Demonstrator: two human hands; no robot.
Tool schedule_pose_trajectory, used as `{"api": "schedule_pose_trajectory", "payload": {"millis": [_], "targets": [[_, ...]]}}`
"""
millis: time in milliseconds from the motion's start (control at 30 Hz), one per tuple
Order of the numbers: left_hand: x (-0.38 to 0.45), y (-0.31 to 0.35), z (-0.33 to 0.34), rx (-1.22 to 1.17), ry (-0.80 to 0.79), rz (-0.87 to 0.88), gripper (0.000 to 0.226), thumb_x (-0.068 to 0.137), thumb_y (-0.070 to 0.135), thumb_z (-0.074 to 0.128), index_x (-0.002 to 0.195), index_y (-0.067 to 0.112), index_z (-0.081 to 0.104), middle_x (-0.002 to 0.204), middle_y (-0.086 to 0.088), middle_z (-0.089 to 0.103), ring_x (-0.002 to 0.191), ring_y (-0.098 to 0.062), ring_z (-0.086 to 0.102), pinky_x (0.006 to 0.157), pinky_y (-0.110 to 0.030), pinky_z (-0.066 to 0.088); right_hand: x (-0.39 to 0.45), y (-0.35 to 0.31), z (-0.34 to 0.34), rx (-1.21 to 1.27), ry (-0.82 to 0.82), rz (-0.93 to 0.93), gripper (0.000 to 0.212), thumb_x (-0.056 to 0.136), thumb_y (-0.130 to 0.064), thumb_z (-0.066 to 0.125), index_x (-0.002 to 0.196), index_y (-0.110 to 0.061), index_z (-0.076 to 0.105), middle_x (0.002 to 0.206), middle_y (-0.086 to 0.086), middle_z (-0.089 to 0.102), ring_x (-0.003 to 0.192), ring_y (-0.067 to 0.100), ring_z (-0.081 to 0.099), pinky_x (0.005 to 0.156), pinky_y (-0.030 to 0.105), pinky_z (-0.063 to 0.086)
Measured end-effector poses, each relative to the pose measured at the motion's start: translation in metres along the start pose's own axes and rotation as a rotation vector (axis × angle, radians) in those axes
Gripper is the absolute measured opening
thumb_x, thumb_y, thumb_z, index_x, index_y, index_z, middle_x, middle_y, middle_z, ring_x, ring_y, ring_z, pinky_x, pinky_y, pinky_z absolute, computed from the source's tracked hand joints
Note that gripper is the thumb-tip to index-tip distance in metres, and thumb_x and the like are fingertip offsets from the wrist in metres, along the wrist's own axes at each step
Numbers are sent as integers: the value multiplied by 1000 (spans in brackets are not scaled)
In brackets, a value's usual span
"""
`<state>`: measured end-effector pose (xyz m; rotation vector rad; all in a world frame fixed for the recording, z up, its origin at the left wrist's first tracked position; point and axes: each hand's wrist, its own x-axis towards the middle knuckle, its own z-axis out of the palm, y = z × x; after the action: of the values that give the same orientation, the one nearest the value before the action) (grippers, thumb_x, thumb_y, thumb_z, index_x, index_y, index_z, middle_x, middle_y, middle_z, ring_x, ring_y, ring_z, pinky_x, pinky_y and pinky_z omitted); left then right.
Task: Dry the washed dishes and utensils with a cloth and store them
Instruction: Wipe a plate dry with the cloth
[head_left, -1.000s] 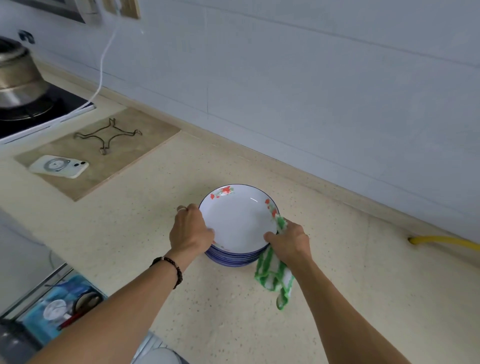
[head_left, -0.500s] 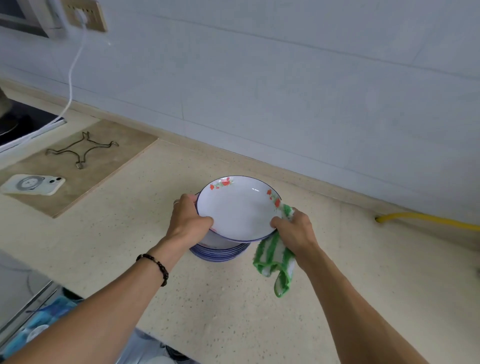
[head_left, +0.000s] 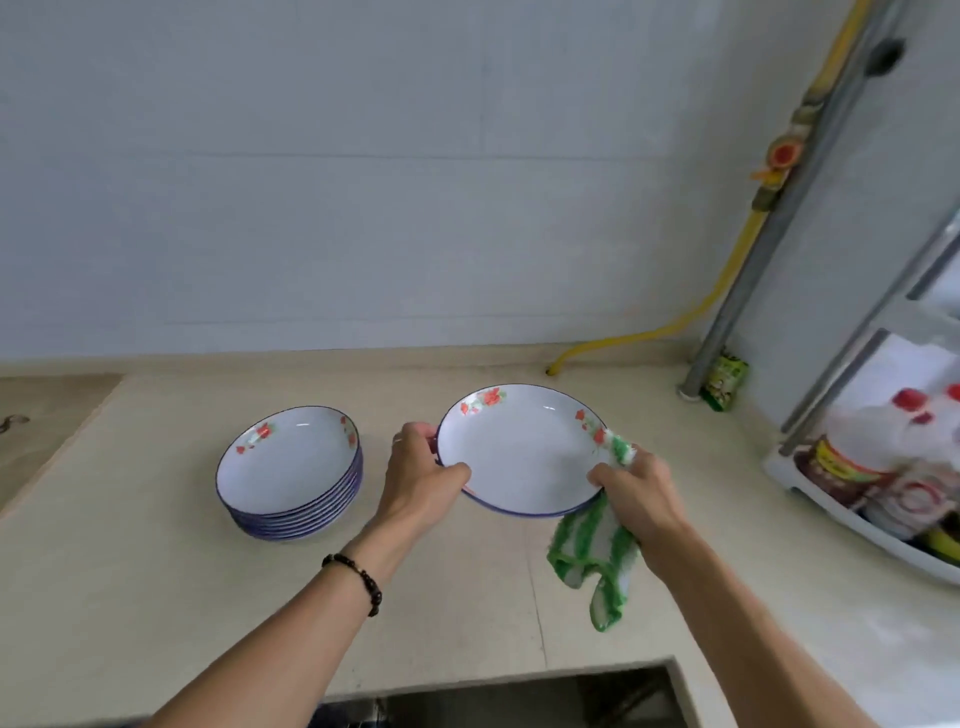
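I hold a white plate (head_left: 522, 452) with a blue rim and red flowers above the counter, level, between both hands. My left hand (head_left: 421, 475) grips its left rim, thumb on top. My right hand (head_left: 636, 491) grips the right rim together with a green-and-white striped cloth (head_left: 597, 556), which hangs down below the plate. A stack of several matching plates (head_left: 291, 470) rests on the beige counter (head_left: 156, 571) to the left of the held plate.
A white rack (head_left: 862, 525) with bottles stands at the right edge. A yellow hose (head_left: 623, 340) and a grey pipe (head_left: 727, 322) run along the back corner. The sink opening (head_left: 519, 696) lies at the counter's front edge. A brown board (head_left: 47, 415) sits far left.
The top plate has come off the stack and moved to the right, held in both hands. The view has swung right, bringing the rack and sink into sight.
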<state>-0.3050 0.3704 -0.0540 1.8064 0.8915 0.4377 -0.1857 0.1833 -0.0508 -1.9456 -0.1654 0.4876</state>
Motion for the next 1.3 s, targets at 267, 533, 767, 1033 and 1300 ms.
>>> {"api": "schedule_pose_trajectory", "payload": {"millis": [267,533,767,1033,1300], "targets": [[-94,60,126,-247,-282,-48,24,91,10,63,109,20,50,108,0,60,90,-15,62,66,-32,57,-83,72,-147,154,205,132,7,90,-6,60,96,-9,60,88,16,68,83,33,69,86,52,58],[-229,83,249,-409,-667,-238,23,98,22,49,117,27,61,112,-6,70,100,-28,65,61,-36,57,-192,175,-260,394,400,298,17,84,2,57,96,0,68,90,21,73,82,37,73,83,55,59],[-304,94,319,118,-642,2,43,81,11,37,121,17,54,110,-11,64,94,-32,63,69,-47,61,-255,267,-296,501,521,461,31,97,-33,61,88,-5,68,78,9,70,72,26,67,74,35,55],[-346,80,345,578,-632,400,39,98,12,35,136,19,43,113,-16,59,92,-33,47,78,-35,37,-296,307,-336,300,550,482,4,81,-10,56,77,-8,55,71,6,50,67,22,48,64,31,38],[-350,80,343,657,-632,651,36,103,13,32,138,16,39,100,-16,59,79,-32,50,66,-37,39,-293,311,-357,180,532,398,26,73,-13,85,85,3,69,83,14,73,81,30,72,79,44,58]]}}
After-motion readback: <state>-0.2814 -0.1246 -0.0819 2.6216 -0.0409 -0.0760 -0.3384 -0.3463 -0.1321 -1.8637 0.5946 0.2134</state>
